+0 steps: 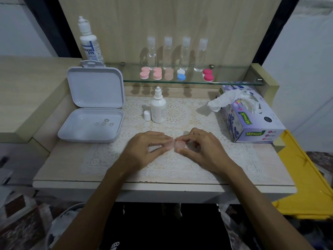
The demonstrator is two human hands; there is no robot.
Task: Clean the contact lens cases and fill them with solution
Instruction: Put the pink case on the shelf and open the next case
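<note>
Right in the middle of the lace mat (180, 165), both hands are on a pale pink contact lens case (177, 144). The left hand (144, 150) pinches its left end between thumb and fingers, and the right hand (200, 147) pinches the right cup the same way, fingers curled over the top. The case sits just above the mat; can't tell if it's touching it or if a cap is on.

Just behind the hands there's a small white solution bottle (158, 109) standing upright with its cap (147, 115) off, parked right beside it on the left. Further left on the worktop (63, 163) is an open white plastic box (91, 123), lid propped up, with a few loose lenses (104, 122) lying in the bottom half. On the right, a purple tissue box (252, 120) with a tissue sticking out.

Up on the glass shelf (225, 82) at the back: a row of lens cases (176, 75) in pink, peach, white-and-blue and hot pink, four clear little bottles (177, 53) behind them, and a big solution bottle (89, 42) at the far left.
</note>
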